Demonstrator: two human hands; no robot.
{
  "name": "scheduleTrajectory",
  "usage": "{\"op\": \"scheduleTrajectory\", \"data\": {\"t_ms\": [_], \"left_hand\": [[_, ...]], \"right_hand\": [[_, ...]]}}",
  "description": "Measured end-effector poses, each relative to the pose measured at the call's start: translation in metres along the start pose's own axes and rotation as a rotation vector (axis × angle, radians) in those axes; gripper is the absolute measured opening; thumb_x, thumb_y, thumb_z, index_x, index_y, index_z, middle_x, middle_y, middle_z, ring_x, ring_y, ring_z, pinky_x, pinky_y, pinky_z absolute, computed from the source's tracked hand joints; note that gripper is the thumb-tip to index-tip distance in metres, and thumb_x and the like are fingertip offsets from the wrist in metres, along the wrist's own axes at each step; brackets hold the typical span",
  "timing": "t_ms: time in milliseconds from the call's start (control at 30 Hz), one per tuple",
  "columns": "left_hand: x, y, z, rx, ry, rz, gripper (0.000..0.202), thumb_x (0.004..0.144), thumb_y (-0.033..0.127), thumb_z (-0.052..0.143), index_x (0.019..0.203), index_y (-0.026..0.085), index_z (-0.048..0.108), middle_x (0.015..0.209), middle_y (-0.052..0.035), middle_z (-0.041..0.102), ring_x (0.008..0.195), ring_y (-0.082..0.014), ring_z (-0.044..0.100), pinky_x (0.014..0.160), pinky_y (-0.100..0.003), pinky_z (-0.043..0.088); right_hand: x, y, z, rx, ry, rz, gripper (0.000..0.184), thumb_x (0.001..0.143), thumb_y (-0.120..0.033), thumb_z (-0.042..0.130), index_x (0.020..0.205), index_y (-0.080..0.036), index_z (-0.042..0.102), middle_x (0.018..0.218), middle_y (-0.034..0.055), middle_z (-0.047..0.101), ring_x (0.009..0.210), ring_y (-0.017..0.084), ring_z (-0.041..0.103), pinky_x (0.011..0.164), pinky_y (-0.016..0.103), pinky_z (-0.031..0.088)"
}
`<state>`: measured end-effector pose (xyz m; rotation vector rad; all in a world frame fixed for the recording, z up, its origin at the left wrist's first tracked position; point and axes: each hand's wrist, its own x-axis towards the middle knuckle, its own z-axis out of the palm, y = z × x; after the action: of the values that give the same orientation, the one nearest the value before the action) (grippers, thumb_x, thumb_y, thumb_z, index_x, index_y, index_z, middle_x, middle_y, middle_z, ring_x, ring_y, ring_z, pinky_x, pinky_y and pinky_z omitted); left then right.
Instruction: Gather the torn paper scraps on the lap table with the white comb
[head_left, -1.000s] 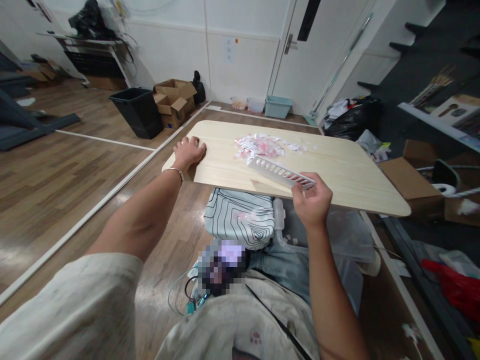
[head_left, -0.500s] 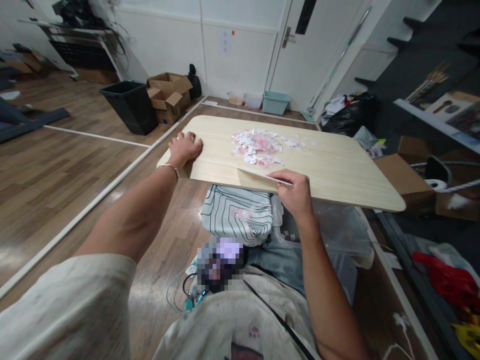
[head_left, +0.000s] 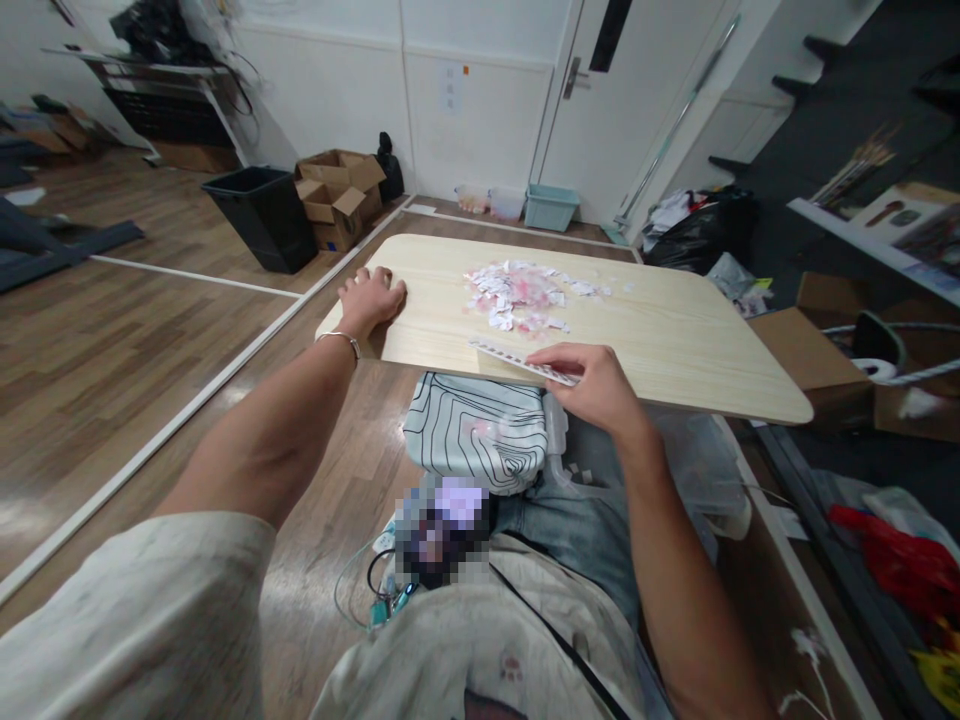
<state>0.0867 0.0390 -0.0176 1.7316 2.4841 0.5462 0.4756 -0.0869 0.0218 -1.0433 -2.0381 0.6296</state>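
At the tabletop point(head_left: 675, 330) edge your right hand point(head_left: 592, 385) has lowered the white tray point(head_left: 517, 360) nearly flat (grip pinching its end), left hand point(head_left: 371, 297) resting open.

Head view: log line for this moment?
left grip: rests on table corner | right grip: holds white slotted strip at near table edge | scrap pile: mid-table, apart from both
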Motion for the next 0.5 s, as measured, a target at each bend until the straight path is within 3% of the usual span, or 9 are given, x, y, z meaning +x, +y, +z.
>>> {"op": "scheduleTrajectory", "data": {"t_ms": [167,267,500], "left_hand": [[0.000,0.000,-0.001,-0.003,-0.007,0.002,0.079,0.108,0.060,0.039,0.172,0.020,0.064,0.179,-0.0283,0.060,0.161,-0.0555,0.057,0.133,-0.071,0.044],[0.001,-0.001,0.000,-0.009,-0.004,-0.001,0.079,0.108,0.059,0.041,0.172,0.020,0.065,0.179,-0.0288,0.060,0.160,-0.0563,0.057,0.132,-0.072,0.044],[0.003,-0.002,0.001,-0.014,0.003,0.000,0.080,0.107,0.061,0.040,0.172,0.021,0.064,0.179,-0.0273,0.060,0.161,-0.0560,0.057,0.133,-0.072,0.043]], "right_hand": [[0.004,-0.003,-0.013,0.004,-0.101,-0.047,0.016,0.093,-0.026,0.090,0.107,-0.023,0.098,0.107,0.0089,0.094,0.096,0.028,0.090,0.090,0.037,0.073],[0.005,-0.001,-0.015,-0.003,-0.077,-0.095,0.020,0.102,-0.039,0.085,0.104,-0.023,0.097,0.102,0.0083,0.094,0.090,0.027,0.088,0.083,0.037,0.070],[0.010,0.005,-0.016,-0.235,-0.024,-0.224,0.023,0.105,-0.028,0.072,0.091,-0.024,0.090,0.083,0.0027,0.085,0.075,0.020,0.077,0.077,0.030,0.058]]}}
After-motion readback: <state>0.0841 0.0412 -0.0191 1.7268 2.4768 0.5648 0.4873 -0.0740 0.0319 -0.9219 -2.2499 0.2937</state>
